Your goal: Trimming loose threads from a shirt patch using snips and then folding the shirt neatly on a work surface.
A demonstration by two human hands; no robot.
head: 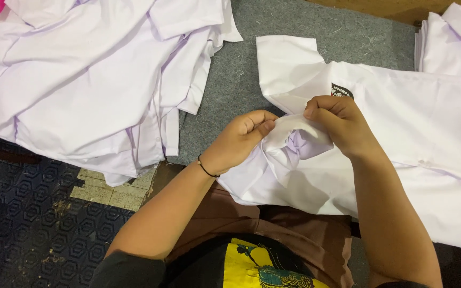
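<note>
A white shirt (417, 133) lies spread on the grey felt-covered table (273, 32), its lower part draped over my lap. It carries a small dark badge (341, 89) near the chest. My left hand (238, 141) pinches a bunched fold of the shirt's fabric between thumb and fingers; a thin black band circles that wrist. My right hand (337, 125) grips the same bunched fold from the other side, fingers curled over it. The two hands are close together, with the crumpled cloth between them.
A tall heap of white shirts (86, 80) fills the table's left side. A stack of folded white shirts (454, 37) sits at the back right. Dark patterned floor (33, 213) lies to the lower left, with a bare worn patch (108, 189).
</note>
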